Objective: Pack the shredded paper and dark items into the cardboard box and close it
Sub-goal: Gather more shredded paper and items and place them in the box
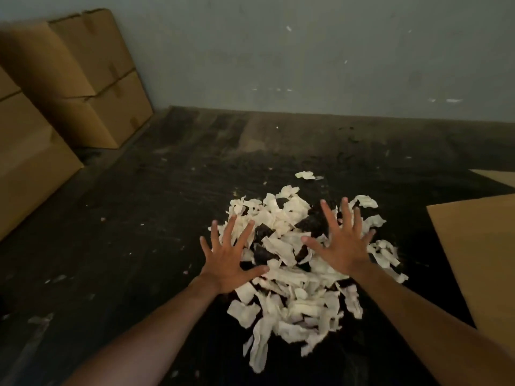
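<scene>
A heap of white shredded paper (289,274) lies on the dark floor in front of me, with dark items (263,232) mixed into its middle. My left hand (230,257) hovers over the heap's left edge, palm down, fingers spread, holding nothing. My right hand (342,242) is spread the same way over the heap's right side, also with nothing in it. A brown cardboard flap (479,263) of a box reaches in from the right edge, just right of the heap; the rest of that box is out of view.
Closed cardboard boxes (92,84) are stacked against the grey wall at the back left, and another large box (28,162) stands at the left edge. Small paper scraps (305,175) are scattered over the dark, dusty floor (139,218).
</scene>
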Demonstrator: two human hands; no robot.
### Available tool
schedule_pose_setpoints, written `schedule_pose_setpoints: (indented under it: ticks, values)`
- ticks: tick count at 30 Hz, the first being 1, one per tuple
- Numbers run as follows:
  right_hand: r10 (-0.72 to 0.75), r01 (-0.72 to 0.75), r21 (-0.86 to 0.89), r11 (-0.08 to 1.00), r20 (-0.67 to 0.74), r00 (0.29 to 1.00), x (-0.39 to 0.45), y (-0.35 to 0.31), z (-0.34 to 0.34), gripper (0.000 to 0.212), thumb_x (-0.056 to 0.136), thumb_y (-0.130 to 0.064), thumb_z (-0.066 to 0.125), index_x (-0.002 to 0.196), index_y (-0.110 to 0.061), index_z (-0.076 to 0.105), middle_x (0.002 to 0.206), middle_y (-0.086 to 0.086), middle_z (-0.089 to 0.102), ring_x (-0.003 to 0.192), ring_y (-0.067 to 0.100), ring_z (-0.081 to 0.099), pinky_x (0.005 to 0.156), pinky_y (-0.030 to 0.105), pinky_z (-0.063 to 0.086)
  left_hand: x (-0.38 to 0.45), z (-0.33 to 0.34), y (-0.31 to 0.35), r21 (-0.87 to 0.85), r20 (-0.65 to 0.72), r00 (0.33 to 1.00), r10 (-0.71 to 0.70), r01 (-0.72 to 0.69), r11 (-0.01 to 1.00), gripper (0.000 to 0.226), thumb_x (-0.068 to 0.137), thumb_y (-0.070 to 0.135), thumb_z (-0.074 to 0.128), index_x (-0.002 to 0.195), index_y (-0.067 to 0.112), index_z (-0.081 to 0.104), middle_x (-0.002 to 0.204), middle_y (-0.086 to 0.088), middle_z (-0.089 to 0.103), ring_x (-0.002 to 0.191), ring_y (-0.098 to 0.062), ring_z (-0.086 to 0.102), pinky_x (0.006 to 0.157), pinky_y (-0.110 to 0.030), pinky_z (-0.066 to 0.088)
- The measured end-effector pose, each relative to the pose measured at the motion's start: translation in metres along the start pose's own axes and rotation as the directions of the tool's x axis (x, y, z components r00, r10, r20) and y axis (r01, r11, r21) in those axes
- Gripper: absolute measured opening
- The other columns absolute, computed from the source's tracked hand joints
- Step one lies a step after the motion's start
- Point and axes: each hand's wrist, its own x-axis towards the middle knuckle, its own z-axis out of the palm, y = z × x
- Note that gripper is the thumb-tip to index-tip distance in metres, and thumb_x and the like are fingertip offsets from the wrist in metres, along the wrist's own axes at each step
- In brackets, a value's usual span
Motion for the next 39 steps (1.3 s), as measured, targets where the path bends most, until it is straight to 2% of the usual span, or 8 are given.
schedule_pose_setpoints:
  ticks: [4, 10, 16, 22, 27, 32, 35, 39]
  values:
    - [-0.012, 0.006, 0.024, 1.0, 0.258, 0.966, 0.05, 0.025, -0.01, 0.104, 0.052, -0.101, 0.035, 0.132, -0.07, -0.023, 0.157, -0.001, -0.036, 0.146, 0.042, -0.023, 0.107, 0.079, 0.006, 0.069, -0.02, -0.002, -0.048, 0.155, 0.982, 0.106, -0.1, 0.994, 0.118, 0.057, 0.097, 0.045, 0.138, 0.059, -0.031, 0.152, 0.01, -0.043, 0.14, -0.042, -0.035, 0.109, -0.074, -0.007]
    - [-0.117, 0.216, -0.095, 0.972, 0.6, 0.791, 0.024, 0.01, 0.014, 0.115, 0.05, -0.097, 0.051, 0.133, -0.069, -0.023, 0.152, -0.009, -0.044, 0.142, 0.032, -0.035, 0.107, 0.077, -0.002, 0.071, -0.007, 0.009, -0.059, 0.494, 0.817, 0.297, -0.309, 0.949, 0.136, 0.051, 0.081, 0.074, 0.134, 0.062, -0.033, 0.152, 0.012, -0.044, 0.141, -0.036, -0.034, 0.111, -0.072, -0.008]
    - [-0.184, 0.318, -0.314, 0.894, 0.389, 0.903, -0.034, 0.018, 0.048, 0.102, 0.064, -0.098, 0.029, 0.146, -0.055, -0.014, 0.165, 0.001, -0.008, 0.149, 0.037, -0.013, 0.112, 0.069, 0.0, 0.028, 0.036, -0.005, 0.059, 0.27, 0.909, 0.316, -0.343, 0.937, 0.118, 0.059, 0.095, 0.051, 0.149, 0.053, -0.014, 0.163, 0.0, -0.001, 0.146, -0.041, 0.001, 0.113, -0.065, -0.001]
    - [-0.205, 0.232, -0.304, 0.924, 0.116, 0.972, -0.07, 0.021, 0.07, 0.058, 0.085, -0.072, 0.04, 0.126, -0.033, 0.054, 0.129, 0.01, 0.06, 0.123, 0.041, 0.048, 0.085, 0.062, 0.048, -0.01, 0.06, -0.004, 0.062, -0.037, 0.96, 0.279, -0.276, 0.959, 0.07, 0.082, 0.08, 0.041, 0.138, 0.038, 0.042, 0.13, -0.001, 0.056, 0.112, -0.029, 0.052, 0.092, -0.053, 0.044]
    - [-0.28, 0.28, -0.27, 0.921, 0.04, 0.959, -0.074, 0.026, 0.08, 0.072, 0.048, -0.019, 0.093, 0.112, -0.02, 0.061, 0.112, 0.016, 0.062, 0.105, 0.042, 0.054, 0.061, 0.047, 0.058, -0.015, 0.064, -0.003, -0.009, -0.021, 0.96, 0.281, -0.281, 0.96, 0.066, 0.069, 0.034, 0.081, 0.123, 0.018, 0.047, 0.12, -0.013, 0.062, 0.099, -0.034, 0.064, 0.078, -0.045, 0.054]
    - [-0.282, 0.275, -0.098, 0.956, -0.066, 0.957, -0.072, 0.031, 0.074, 0.067, 0.052, 0.008, 0.081, 0.115, -0.013, 0.067, 0.102, 0.016, 0.065, 0.089, 0.04, 0.065, 0.058, 0.042, 0.057, -0.02, 0.053, 0.008, -0.068, -0.039, 0.989, 0.145, -0.147, 0.987, 0.059, 0.086, 0.024, 0.066, 0.14, 0.011, 0.046, 0.137, -0.011, 0.056, 0.118, -0.032, 0.058, 0.091, -0.043, 0.049]
    - [-0.18, 0.187, 0.075, 0.979, -0.096, 0.979, -0.063, 0.037, 0.069, 0.06, 0.07, 0.004, 0.075, 0.127, -0.011, 0.061, 0.111, 0.017, 0.064, 0.096, 0.037, 0.065, 0.077, 0.04, 0.055, -0.023, 0.042, 0.018, -0.106, -0.042, 0.999, 0.002, -0.007, 0.994, 0.052, 0.092, 0.021, 0.06, 0.141, 0.011, 0.044, 0.132, -0.012, 0.06, 0.118, -0.03, 0.059, 0.096, -0.042, 0.048]
    - [-0.143, 0.184, 0.216, 0.959, -0.194, 0.971, -0.059, 0.032, 0.046, 0.042, 0.087, -0.007, 0.069, 0.127, -0.014, 0.06, 0.105, 0.011, 0.066, 0.092, 0.027, 0.066, 0.078, 0.036, 0.055, -0.033, 0.02, 0.028, -0.158, -0.1, 0.988, -0.114, 0.098, 0.983, 0.036, 0.094, 0.019, 0.055, 0.129, 0.011, 0.05, 0.113, -0.013, 0.067, 0.105, -0.031, 0.064, 0.088, -0.042, 0.051]
